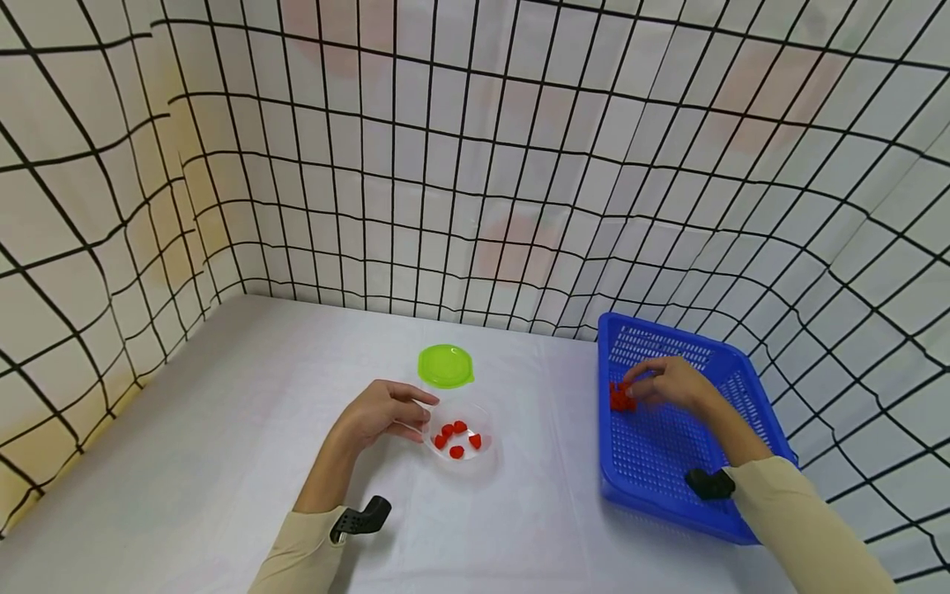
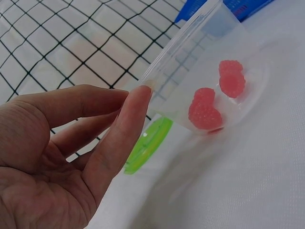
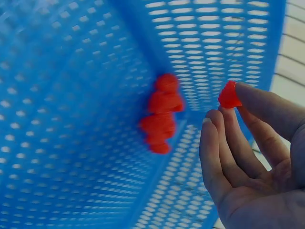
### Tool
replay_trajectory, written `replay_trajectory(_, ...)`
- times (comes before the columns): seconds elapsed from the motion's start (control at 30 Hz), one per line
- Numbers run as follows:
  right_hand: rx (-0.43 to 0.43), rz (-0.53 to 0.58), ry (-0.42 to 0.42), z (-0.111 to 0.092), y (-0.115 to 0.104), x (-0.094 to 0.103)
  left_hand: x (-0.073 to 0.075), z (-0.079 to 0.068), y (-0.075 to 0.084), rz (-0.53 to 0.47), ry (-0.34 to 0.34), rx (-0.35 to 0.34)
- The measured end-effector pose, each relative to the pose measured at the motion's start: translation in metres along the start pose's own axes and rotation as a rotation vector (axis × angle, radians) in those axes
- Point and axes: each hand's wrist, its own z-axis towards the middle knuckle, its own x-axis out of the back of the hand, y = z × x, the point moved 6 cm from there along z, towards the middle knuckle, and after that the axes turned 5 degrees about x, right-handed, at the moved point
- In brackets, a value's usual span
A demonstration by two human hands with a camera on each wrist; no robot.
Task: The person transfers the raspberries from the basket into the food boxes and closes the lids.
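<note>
A red raspberry [image 3: 230,95] sits pinched between the thumb and index finger of the right hand [image 1: 671,384], inside the blue basket [image 1: 653,445] at the right of the desk; the other fingers of this hand are loosely bent. Below it, more raspberries [image 3: 161,117] lie clustered on the basket floor, by its left wall.

To the left of the basket and well apart from it, a clear plastic container [image 2: 183,78] is on the desk [image 1: 237,412], with five raspberries showing spread over its bottom. The left hand [image 1: 378,412] grips the container's left rim between thumb and fingers.

Just beyond the container, on its far side, a bright green lid [image 1: 445,366] lies flat. Each beige sleeve [image 1: 304,549] has a black wrist camera [image 1: 362,518] at its cuff. A black wire grid [image 1: 423,165] backed by pale cloth encloses the far, left and right sides.
</note>
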Motion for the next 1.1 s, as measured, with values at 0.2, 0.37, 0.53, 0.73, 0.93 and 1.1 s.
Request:
replay_trajectory(0.2,0.068,-0.012,0.016,0.001,-0.035,0.01,-0.001,0.001,0.0,0.008,0.0,0.003)
replay_trajectory(0.37,0.109,-0.036,0.026,0.003,-0.063,0.016,-0.001,0.002,0.0,0.007,-0.003,0.006)
replay_trajectory(0.53,0.172,-0.049,0.015,0.009,-0.092,0.011,0.0,0.003,-0.002,0.002,0.002,0.011)
replay_trajectory(0.73,0.236,-0.027,-0.017,0.018,-0.12,-0.013,0.0,0.002,-0.002,-0.001,-0.002,0.006)
replay_trajectory(0.93,0.265,-0.008,-0.059,0.026,-0.146,-0.042,-0.001,0.002,-0.002,-0.003,-0.005,0.003)
replay_trajectory(1.1,0.285,-0.017,-0.091,0.033,-0.16,-0.065,-0.001,0.001,-0.001,0.006,-0.002,0.001)
